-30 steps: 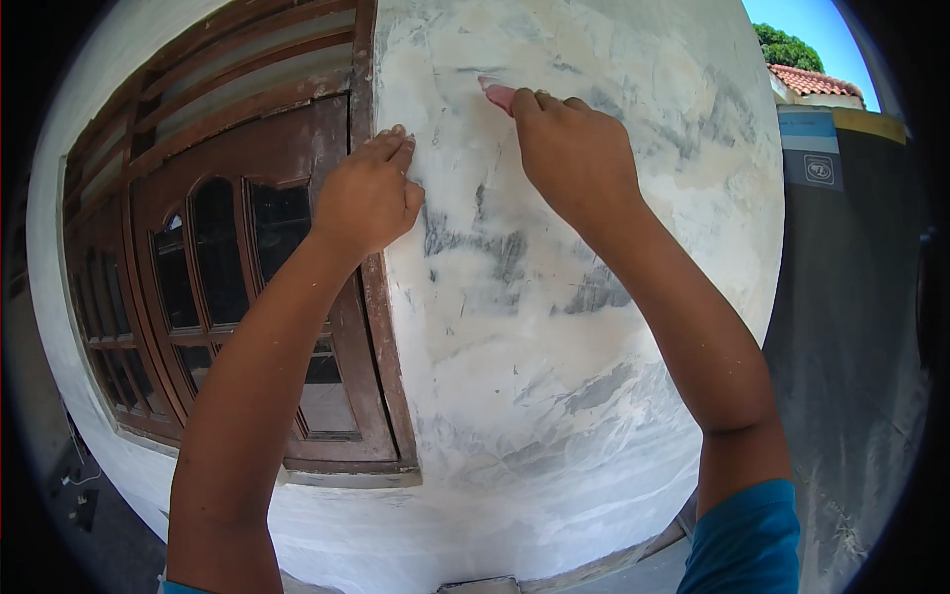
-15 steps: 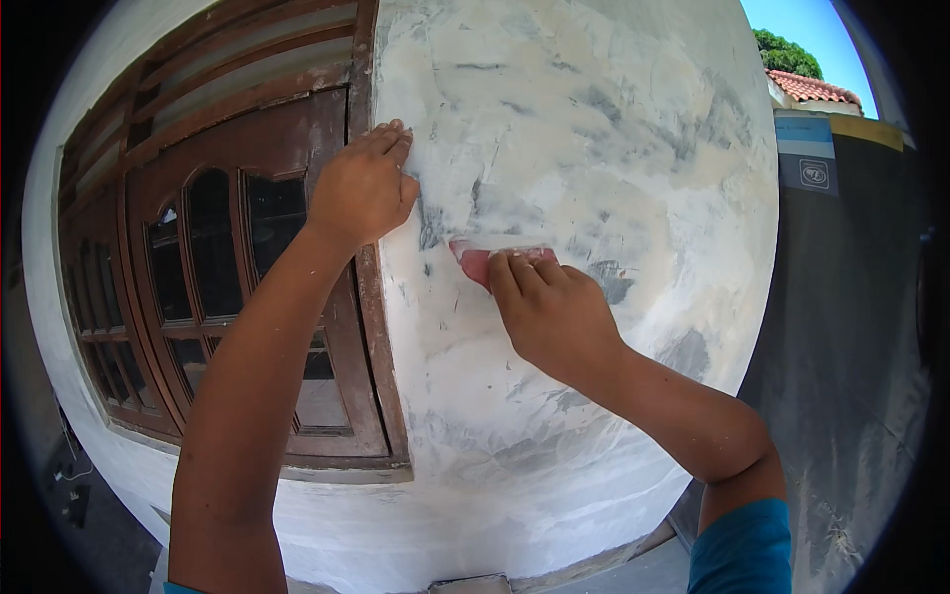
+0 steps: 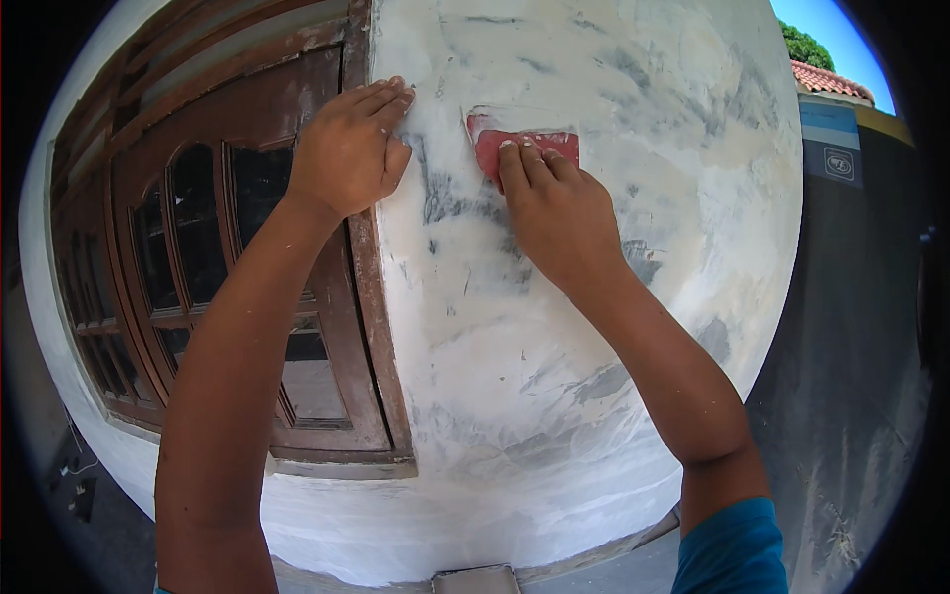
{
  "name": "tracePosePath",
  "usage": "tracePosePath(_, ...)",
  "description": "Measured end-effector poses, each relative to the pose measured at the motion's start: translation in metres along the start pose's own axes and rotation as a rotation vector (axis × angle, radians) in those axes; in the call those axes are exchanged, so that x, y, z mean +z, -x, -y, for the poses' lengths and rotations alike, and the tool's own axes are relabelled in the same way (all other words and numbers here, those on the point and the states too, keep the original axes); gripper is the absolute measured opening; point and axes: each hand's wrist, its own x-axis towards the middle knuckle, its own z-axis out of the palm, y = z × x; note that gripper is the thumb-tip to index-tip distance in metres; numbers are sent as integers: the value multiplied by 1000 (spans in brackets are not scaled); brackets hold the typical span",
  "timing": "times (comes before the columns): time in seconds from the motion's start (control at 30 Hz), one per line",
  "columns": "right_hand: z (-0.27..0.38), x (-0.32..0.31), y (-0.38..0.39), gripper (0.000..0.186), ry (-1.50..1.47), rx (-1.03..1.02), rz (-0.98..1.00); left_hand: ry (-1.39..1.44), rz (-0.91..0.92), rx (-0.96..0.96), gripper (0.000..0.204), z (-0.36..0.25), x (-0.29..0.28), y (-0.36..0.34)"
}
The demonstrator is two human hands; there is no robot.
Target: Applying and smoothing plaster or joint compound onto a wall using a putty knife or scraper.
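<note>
My right hand [image 3: 562, 203] grips a flat red putty spreader [image 3: 539, 147], fingers on its face. Whitish filler coats the upper part of the spreader, which lies against the patchy wall [image 3: 594, 297]. Higher on the left, my left hand [image 3: 346, 148] rests where the wall meets the brown window frame [image 3: 368, 267]. Its fingers are stretched out side by side, with white specks on the tips, and the thumb points up. The palm is hidden, and I see no tool in this hand. Grey smears and cream-white filler cover the wall around both hands.
A brown wooden window [image 3: 297, 386] with dark panes fills the left side. Right of the wall's rounded-looking edge hangs a dark grey sheet [image 3: 841, 317]. A tiled roof [image 3: 829, 81] and a tree [image 3: 804, 46] show at upper right.
My right hand has moved the spreader upward along the wall, and more of its coated face shows. My left hand stays by the window frame; the view has shifted slightly.
</note>
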Motion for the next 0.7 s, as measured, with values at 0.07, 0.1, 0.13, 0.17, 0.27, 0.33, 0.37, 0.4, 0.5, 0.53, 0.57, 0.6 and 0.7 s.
tracePosePath(0.07, 0, -12, -2, 37, -50, 35, 12, 12, -31, 10, 48, 4, 1, 2)
tracePosePath(0.1, 0, -17, -1, 36, -94, 68, 16, 16, -22, 5, 48, 3, -1, 2)
tracePosePath(0.13, 2, -17, 3, 36, -71, 60, -21, -13, -65, 23, 45, 2, -3, 1)
tracePosePath(0.17, 4, -14, 9, 36, -70, 66, -12, -35, -111, 49, 42, 2, -2, 1)
tracePosePath(0.27, 13, -7, 18, 36, -26, 32, -55, -24, -163, 37, 42, 6, 8, 5)
tracePosePath(0.33, 20, -10, 14, 37, -56, 83, 64, -18, -183, 36, 42, 8, 9, 7)
tracePosePath(0.37, 26, -8, 15, 37, -50, 87, 66, -13, -203, 39, 42, 8, 11, 7)
tracePosePath(0.4, 32, -6, 16, 38, -24, 71, 110, -8, -206, 43, 42, 9, 14, 7)
tracePosePath(0.5, 55, -13, 38, 40, -5, 52, 159, 30, -251, 50, 42, 7, 16, 6)
tracePosePath(0.53, 65, -18, 51, 40, -34, 30, 194, 28, -241, 40, 42, 8, 17, 6)
tracePosePath(0.57, 72, -27, 61, 40, -66, 10, 233, 29, -227, 30, 42, 7, 17, 7)
tracePosePath(0.6, 78, -41, 66, 40, -63, 11, 241, 38, -227, 29, 42, 7, 16, 8)
tracePosePath(0.7, 76, -83, 58, 33, -182, 48, 304, 40, -197, 34, 42, 7, 15, 5)
